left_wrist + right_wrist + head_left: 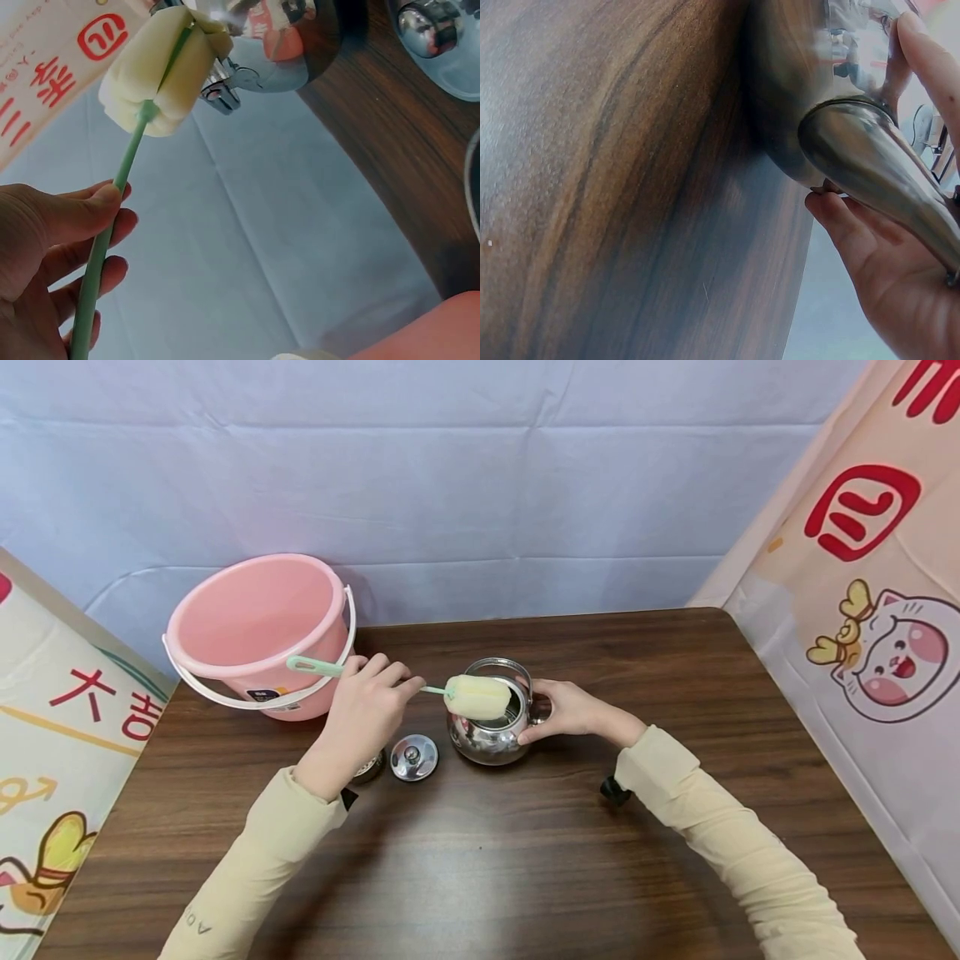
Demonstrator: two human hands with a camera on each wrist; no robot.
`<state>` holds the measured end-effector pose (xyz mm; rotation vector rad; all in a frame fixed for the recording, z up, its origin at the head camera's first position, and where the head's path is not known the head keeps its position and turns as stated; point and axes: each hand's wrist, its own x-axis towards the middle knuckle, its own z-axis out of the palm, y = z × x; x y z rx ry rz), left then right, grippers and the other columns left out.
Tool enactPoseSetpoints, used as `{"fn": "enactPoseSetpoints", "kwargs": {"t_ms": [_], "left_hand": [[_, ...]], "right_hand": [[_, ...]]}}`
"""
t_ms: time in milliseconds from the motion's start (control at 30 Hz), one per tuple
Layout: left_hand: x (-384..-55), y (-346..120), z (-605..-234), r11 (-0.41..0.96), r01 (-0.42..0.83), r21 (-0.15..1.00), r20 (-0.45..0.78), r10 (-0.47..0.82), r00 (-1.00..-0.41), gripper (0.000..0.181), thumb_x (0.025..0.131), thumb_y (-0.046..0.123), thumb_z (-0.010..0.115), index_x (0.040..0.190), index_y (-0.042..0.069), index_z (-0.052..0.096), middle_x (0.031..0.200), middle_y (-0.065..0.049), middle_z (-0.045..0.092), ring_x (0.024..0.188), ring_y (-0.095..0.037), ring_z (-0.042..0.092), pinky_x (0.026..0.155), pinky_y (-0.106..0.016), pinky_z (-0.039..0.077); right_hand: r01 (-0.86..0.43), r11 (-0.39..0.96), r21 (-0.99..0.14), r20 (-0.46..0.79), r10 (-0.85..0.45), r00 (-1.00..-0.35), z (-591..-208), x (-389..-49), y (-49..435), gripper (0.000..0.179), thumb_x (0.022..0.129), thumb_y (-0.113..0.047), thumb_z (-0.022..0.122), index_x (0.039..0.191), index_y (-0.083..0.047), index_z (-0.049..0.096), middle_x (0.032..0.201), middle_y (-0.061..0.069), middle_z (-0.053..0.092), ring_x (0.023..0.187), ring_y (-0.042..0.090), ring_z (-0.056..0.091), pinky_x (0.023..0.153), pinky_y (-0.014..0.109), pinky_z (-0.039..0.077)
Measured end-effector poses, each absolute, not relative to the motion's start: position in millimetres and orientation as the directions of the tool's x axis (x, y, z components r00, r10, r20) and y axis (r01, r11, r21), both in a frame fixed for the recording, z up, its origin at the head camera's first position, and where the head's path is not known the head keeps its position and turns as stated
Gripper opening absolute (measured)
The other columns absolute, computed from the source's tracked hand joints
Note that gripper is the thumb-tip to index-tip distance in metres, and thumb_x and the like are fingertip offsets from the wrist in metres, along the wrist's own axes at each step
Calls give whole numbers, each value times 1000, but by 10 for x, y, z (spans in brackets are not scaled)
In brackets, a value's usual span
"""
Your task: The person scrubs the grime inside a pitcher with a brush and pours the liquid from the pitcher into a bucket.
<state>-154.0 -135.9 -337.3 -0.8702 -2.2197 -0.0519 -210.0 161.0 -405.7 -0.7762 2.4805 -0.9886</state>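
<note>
My left hand [367, 702] grips the thin green handle [101, 247] of a sponge brush [480, 697]. Its pale yellow sponge head [161, 67] overlaps the open mouth of a shiny steel kettle [486, 745] in the head view. From the right, my right hand [573, 710] holds the kettle, thumb and fingers on either side of the spout [862, 154]. The kettle's loop handle [498, 662] stands upright. A round steel lid with a knob [414, 758] lies on the table left of the kettle. Partly hidden by the left wrist is a small round metal strainer [369, 770].
A pink bucket [255, 610] with a white bail handle stands at the back left of the dark wooden table [480, 860]. Pale blue cloth [450, 502] hangs behind the table, and printed cloths [885, 627] hang at both sides.
</note>
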Motion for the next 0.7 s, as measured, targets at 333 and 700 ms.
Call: {"fn": "enactPoseSetpoints", "kwargs": {"t_ms": [333,700], "left_hand": [[-1495,-1458,-3412,762,643,-78,649,528,-547,19,73,-5,63,84,9,71,76,-3,63,68,-24,51,56,-35,34],[-1412,-1569,-3438,756,655,17,639,496,-588,12,76,-2,66,86,5,70,78,-5,63,67,-24,50,57,-33,41]], "right_hand": [[-344,594,-727,-128,-610,-782,-4045,-2091,1605,83,66,-37,79,135,-8,42,133,11,47,115,24,51,94,37,42],[-347,591,-728,-120,-609,-784,-4050,-2085,1598,82,66,-37,79,134,-8,43,134,11,46,114,24,52,93,36,42]]}}
